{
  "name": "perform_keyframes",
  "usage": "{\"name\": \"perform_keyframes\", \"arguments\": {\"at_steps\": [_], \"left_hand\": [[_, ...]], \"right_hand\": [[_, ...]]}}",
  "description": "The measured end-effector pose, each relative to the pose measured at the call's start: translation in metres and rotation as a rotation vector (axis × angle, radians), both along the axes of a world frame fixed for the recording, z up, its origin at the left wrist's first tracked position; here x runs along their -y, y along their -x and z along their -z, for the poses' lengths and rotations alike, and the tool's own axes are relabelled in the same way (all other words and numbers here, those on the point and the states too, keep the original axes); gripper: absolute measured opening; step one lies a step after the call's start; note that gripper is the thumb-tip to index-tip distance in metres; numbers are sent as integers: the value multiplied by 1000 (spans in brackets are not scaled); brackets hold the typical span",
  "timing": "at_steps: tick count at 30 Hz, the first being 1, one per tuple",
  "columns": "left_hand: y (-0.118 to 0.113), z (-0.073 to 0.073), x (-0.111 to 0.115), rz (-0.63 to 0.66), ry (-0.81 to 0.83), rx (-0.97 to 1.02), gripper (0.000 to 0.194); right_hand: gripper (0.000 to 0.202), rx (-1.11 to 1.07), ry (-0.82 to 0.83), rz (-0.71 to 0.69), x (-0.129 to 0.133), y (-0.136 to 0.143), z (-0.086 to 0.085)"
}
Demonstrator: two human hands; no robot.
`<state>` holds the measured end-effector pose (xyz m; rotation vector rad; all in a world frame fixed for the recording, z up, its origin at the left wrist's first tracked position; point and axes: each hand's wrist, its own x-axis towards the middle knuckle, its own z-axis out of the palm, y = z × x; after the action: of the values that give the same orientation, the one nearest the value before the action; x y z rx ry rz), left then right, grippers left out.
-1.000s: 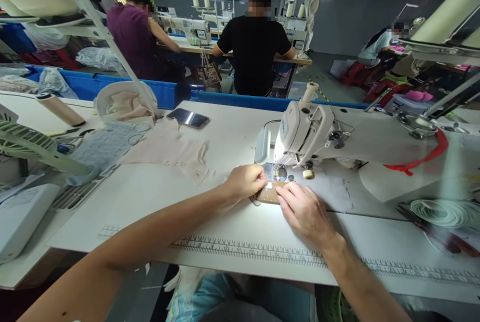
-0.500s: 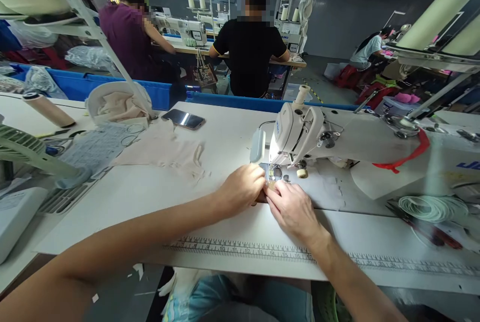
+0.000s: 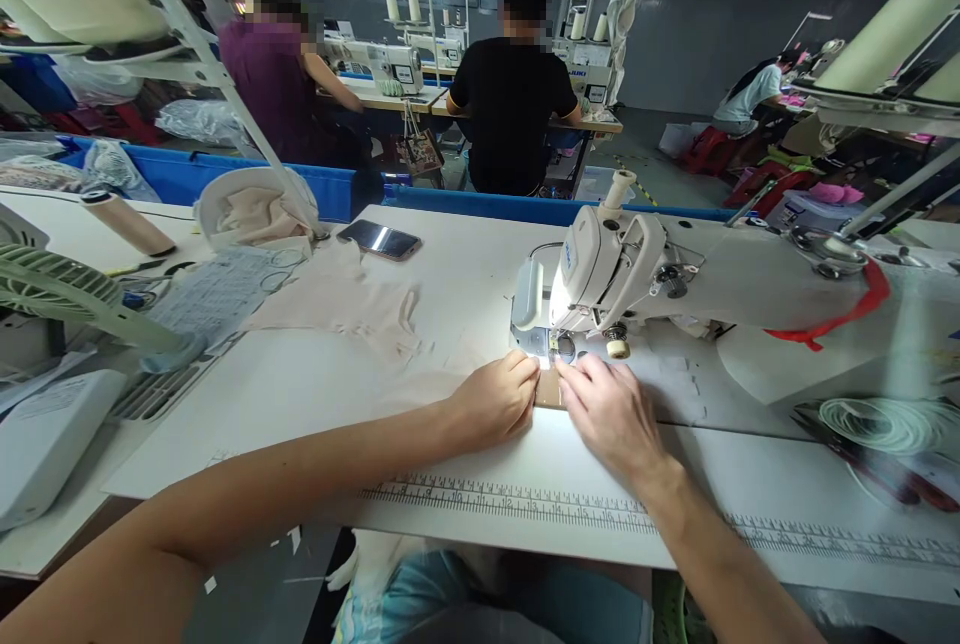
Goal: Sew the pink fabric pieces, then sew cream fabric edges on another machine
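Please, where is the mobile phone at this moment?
In the head view, the phone lies left of centre, between the white bowl and the sewing machine.

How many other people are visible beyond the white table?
3 people: a person in a purple top at upper left, a person in a black short-sleeved shirt at upper centre, and a person in a pale shirt at upper right. Others may be hidden.

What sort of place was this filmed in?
Probably a sewing workshop: a sewing machine stands on the near table, large thread cones sit on both sides, and other people sit at more machines ahead.
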<state>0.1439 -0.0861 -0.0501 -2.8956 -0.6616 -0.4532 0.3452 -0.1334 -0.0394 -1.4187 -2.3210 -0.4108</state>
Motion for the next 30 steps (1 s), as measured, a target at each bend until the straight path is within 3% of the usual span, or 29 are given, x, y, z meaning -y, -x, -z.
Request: {"name": "perform_keyframes", "arguments": {"at_steps": [6, 16, 20, 24, 30], "left_hand": [[-10, 3, -15, -24, 47, 9, 28], [-16, 8, -22, -12, 10, -6, 28], [-16, 6, -22, -7, 8, -3, 30], [-16, 5, -22, 7, 8, 4, 30], [-16, 6, -22, 15, 49, 39, 29]], "right_hand": [[28, -41, -60, 75, -9, -19, 4], [31, -85, -74, 70, -8, -18, 8], [32, -224, 32, 99, -12, -18, 7], [41, -449, 191, 247, -26, -20, -1], [48, -521, 255, 320, -30, -20, -6]]}}
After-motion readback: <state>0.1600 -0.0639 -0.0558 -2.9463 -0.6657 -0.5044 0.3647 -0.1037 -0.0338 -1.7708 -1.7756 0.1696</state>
